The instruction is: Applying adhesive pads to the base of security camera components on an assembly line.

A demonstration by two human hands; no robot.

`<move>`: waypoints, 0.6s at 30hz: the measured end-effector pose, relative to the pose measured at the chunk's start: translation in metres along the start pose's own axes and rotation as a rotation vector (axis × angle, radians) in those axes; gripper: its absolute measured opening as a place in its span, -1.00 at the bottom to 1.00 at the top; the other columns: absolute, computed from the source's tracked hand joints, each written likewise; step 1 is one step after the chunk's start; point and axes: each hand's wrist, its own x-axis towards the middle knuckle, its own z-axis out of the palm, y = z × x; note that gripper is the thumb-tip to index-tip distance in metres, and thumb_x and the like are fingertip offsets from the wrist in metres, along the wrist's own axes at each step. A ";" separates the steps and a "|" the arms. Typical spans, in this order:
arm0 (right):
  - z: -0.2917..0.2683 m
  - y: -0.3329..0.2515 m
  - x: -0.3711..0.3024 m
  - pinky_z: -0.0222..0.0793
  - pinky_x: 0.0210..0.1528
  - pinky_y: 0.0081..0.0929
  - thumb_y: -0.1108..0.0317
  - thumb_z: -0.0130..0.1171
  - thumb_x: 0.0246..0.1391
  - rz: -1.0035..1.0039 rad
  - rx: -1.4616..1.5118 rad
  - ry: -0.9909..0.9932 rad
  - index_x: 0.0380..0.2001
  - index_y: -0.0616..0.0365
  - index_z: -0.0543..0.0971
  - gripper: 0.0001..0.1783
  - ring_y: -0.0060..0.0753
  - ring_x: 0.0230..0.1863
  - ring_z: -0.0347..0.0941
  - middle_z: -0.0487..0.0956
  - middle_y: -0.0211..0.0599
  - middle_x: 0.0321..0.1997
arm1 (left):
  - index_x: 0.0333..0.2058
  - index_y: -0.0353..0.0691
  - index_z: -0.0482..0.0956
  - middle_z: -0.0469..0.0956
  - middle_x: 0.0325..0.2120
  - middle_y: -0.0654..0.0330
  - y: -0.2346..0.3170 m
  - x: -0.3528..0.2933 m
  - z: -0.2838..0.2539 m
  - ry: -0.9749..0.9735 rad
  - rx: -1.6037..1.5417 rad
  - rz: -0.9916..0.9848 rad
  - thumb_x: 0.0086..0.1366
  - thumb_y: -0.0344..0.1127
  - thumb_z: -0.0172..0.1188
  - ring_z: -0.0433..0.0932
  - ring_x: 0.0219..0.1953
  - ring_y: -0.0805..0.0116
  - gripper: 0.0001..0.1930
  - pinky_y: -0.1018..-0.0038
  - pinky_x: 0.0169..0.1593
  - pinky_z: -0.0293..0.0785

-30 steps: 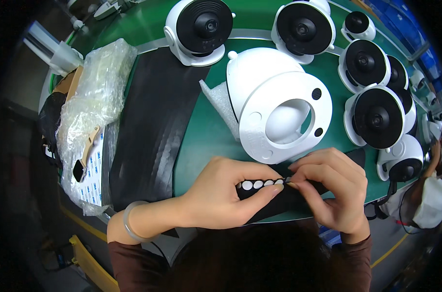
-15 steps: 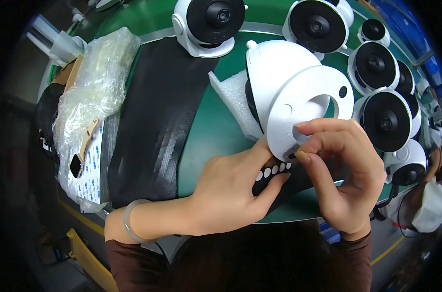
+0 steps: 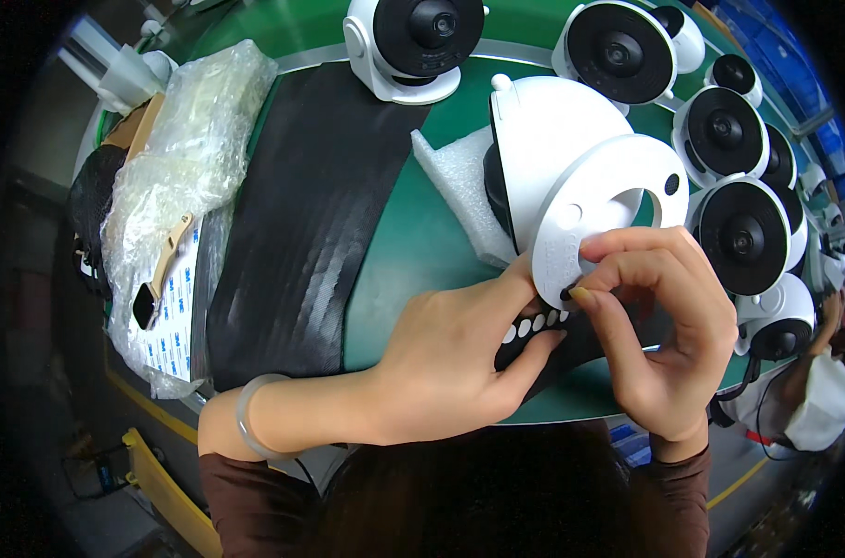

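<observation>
A white camera (image 3: 552, 116) lies on its side, its flat round base plate (image 3: 585, 177) facing me. The base has a large oval opening and one black round pad (image 3: 672, 184) near its upper right rim. My left hand (image 3: 441, 363) is closed on a dark strip with a row of white round dots (image 3: 534, 325), its fingers against the base's lower left edge. At the bottom of the base, my right hand (image 3: 669, 321) pinches with thumb and fingers over a small black round pad (image 3: 565, 294). White foam (image 3: 455, 191) lies beside the camera.
A white camera (image 3: 429, 37) stands upright at the back, and several more (image 3: 725, 130) crowd the right. A black mat (image 3: 306, 223) covers the green table's left part. Bubble wrap (image 3: 194, 139), printed sheets and a watch (image 3: 159, 279) lie farther left. Part of another person (image 3: 818, 400) shows at right.
The view has shifted slightly, so the table items appear a little farther right. The right thumb and fingers remain pinched at the base's lower edge, where the black pad shows more clearly.
</observation>
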 end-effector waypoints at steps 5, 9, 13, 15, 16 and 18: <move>0.000 0.002 0.001 0.08 -0.58 -0.89 0.65 0.13 -0.28 0.140 0.076 0.053 -0.66 0.20 0.32 -0.80 -0.81 -0.59 0.20 0.40 -0.38 -0.36 | -0.25 -0.36 0.32 0.53 -0.52 0.07 -0.002 -0.001 0.001 -0.010 -0.007 -0.002 -0.02 -0.45 0.20 0.57 -0.45 0.27 -0.66 0.54 -0.38 0.44; -0.009 0.000 0.001 0.09 -0.57 -0.91 0.68 0.11 -0.24 0.284 0.153 0.135 -0.64 0.18 0.32 -0.79 -0.83 -0.57 0.21 0.39 -0.35 -0.34 | -0.08 -0.28 0.21 0.50 -0.52 0.11 0.003 -0.004 -0.002 -0.102 0.051 -0.074 0.00 -0.35 0.10 0.50 -0.53 0.10 -0.52 0.36 -0.49 0.38; -0.032 0.007 -0.015 0.19 -0.54 -0.82 0.68 0.00 -0.25 0.158 0.013 0.005 -0.55 0.29 0.45 -0.88 -0.66 -0.53 0.36 0.44 -0.35 -0.53 | -0.36 -0.35 0.48 0.53 -0.61 0.06 0.006 0.001 -0.004 -0.118 0.030 -0.075 -0.02 -0.36 0.24 0.54 -0.53 0.43 -0.75 0.57 -0.45 0.39; -0.029 0.015 -0.021 0.32 -0.47 -0.56 0.64 0.11 -0.31 0.091 -0.024 -0.108 -0.51 0.23 0.50 -0.82 -0.33 -0.52 0.43 0.48 -0.24 -0.52 | -0.36 -0.30 0.56 0.54 -0.60 0.14 0.009 0.004 -0.006 -0.162 -0.052 -0.176 0.02 -0.38 0.20 0.45 -0.57 0.60 -0.82 0.66 -0.48 0.33; -0.027 0.017 -0.024 0.34 -0.42 -0.51 0.62 0.14 -0.31 0.078 -0.026 -0.156 -0.50 0.23 0.50 -0.83 -0.27 -0.48 0.44 0.49 -0.22 -0.51 | -0.36 -0.30 0.56 0.54 -0.60 0.14 0.010 0.004 -0.006 -0.164 -0.052 -0.174 0.02 -0.38 0.20 0.45 -0.57 0.60 -0.82 0.66 -0.48 0.33; -0.022 0.021 -0.030 0.34 -0.39 -0.49 0.57 0.18 -0.32 0.091 0.001 -0.160 -0.49 0.22 0.51 -0.82 -0.26 -0.44 0.45 0.51 -0.24 -0.49 | -0.35 -0.33 0.55 0.53 -0.60 0.21 0.011 0.005 -0.007 -0.190 -0.178 -0.247 0.03 -0.42 0.18 0.41 -0.56 0.65 -0.82 0.70 -0.48 0.31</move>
